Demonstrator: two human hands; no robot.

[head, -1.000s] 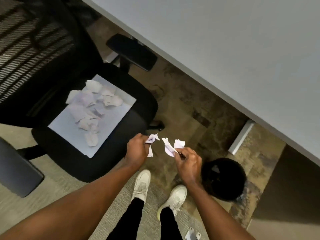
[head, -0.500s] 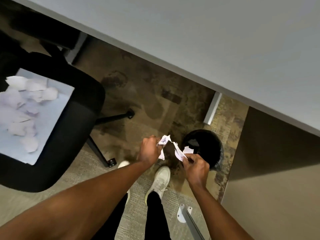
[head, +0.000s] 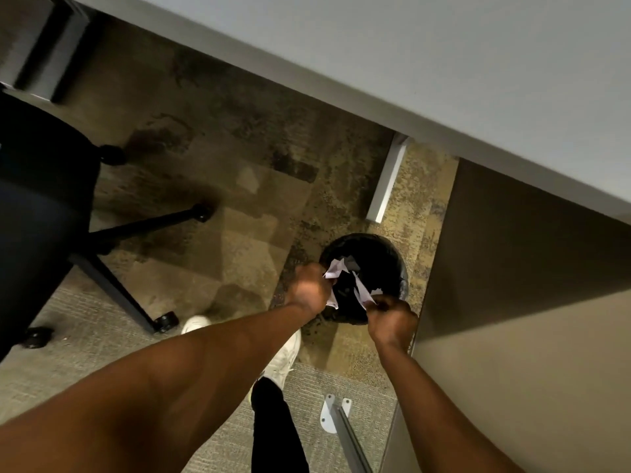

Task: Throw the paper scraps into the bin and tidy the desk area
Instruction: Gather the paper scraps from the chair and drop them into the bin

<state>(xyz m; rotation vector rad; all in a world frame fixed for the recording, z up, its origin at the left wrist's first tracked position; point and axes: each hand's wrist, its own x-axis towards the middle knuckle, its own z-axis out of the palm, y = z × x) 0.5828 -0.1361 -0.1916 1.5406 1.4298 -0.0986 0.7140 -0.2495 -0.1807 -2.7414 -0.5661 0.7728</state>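
A round black bin (head: 379,254) stands on the carpet under the desk edge. Both hands hover over its near rim. My left hand (head: 309,290) is closed around white paper scraps (head: 336,269) that stick out above the bin's opening. My right hand (head: 391,317) pinches more white scraps (head: 362,290), also above the opening. A small pale piece lies inside the bin near its left wall. The bin's bottom is dark and I cannot make out what else it holds.
The grey desk top (head: 444,63) fills the upper right, with a white desk leg (head: 387,182) behind the bin and a side panel (head: 512,302) at the right. A black office chair (head: 37,199) with wheeled legs stands at the left. My white shoes (head: 283,356) are below.
My view and both hands swung right from the chair to the bin. The hands, still gripping scraps, now sit over the bin opening. The sheet of scraps on the chair has left the view.
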